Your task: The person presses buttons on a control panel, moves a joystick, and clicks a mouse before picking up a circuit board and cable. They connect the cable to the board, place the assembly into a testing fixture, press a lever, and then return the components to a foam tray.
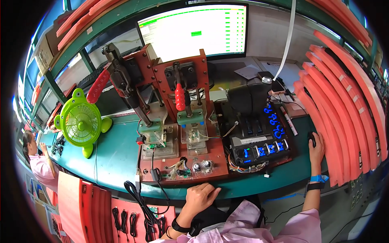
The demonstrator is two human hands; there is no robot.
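Observation:
My left hand (199, 198) rests at the front edge of the green bench, its fingers curled in a loose fist; nothing shows in it. Just beyond it stands a red test fixture (202, 170) with two toggle clamps. One red clamp handle (98, 86) leans out to the left, while the other handle (180, 97) points down. A green circuit board (156, 145) sits in the left clear nest. Over at the right, my right hand (317, 150) is closed over a black computer mouse (311, 139), which it partly covers.
A monitor (190, 36) stands behind the fixture. Right of it is a black control box (259, 150) with blue-lit switches. Red foam trays (336, 121) lean at far right; a green fan (82, 123) stands left. Black cables (133, 220) lie on foam below. Another person (40, 162) sits far left.

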